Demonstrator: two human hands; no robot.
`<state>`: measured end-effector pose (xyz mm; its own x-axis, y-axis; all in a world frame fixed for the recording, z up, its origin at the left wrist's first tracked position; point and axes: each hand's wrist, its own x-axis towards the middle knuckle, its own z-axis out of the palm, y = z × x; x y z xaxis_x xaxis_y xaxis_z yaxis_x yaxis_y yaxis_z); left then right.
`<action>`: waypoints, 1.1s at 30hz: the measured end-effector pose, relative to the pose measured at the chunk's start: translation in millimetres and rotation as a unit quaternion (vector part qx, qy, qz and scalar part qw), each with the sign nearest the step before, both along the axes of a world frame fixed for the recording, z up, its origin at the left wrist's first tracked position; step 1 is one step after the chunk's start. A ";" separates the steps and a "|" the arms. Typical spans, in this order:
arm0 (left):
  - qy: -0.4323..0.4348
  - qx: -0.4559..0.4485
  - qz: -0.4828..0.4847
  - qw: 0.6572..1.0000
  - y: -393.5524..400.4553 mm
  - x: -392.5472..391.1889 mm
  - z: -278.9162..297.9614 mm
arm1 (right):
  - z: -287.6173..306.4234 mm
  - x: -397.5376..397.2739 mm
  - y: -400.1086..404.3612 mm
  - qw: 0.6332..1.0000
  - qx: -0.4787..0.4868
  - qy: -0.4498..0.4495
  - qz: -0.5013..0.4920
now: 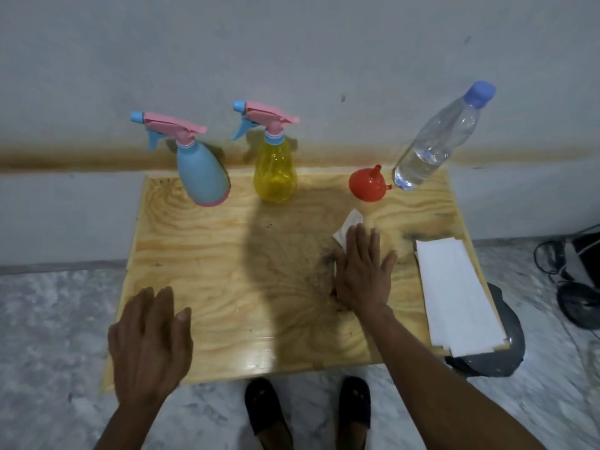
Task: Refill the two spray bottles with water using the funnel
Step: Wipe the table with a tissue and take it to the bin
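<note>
Right hand (363, 271), fingers flat, is pressing a tissue (347, 230) on the plywood table (227, 271); left hand (149, 342) is hovering open over marble floor (48, 319).

Two spray bottles stand at the back of the wooden table (201, 287): a blue spray bottle (203, 172) and a yellow spray bottle (275, 172) (both with pink-and-blue trigger heads). One red funnel (368, 185), one clear water bottle (438, 141) with a blue cap, one loose tissue (347, 230), one stack of white paper towels (454, 293). Two hands: the left hand (149, 342) and the right hand (362, 271). Two dark slippers (266, 414) below the table edge.
</note>
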<state>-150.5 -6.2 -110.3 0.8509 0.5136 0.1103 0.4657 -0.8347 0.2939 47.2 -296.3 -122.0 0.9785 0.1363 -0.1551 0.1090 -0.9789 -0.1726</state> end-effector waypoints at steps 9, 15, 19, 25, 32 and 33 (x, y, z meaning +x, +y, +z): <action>0.068 0.012 0.015 0.998 1.9 0.8 -15.1 | -7.8 8.7 36.3 1.000 0.008 0.023 0.006; 0.089 -0.002 0.022 0.996 4.2 -0.3 -19.0 | -16.7 0.3 91.7 0.999 0.009 -0.011 0.032; 0.076 -0.016 0.025 0.997 5.3 -2.0 -22.7 | -13.4 -15.0 137.2 0.997 0.045 0.005 0.067; 0.038 -0.032 0.028 0.998 5.1 -3.2 -25.6 | -5.4 -28.5 201.8 0.988 0.069 0.012 0.141; 0.011 -0.033 0.033 0.999 6.1 -4.6 -29.4 | -5.6 -50.6 252.3 0.963 0.055 0.026 0.263; 0.008 -0.033 0.034 0.999 5.9 -4.4 -29.7 | -5.7 -54.2 253.0 0.961 0.055 0.027 0.271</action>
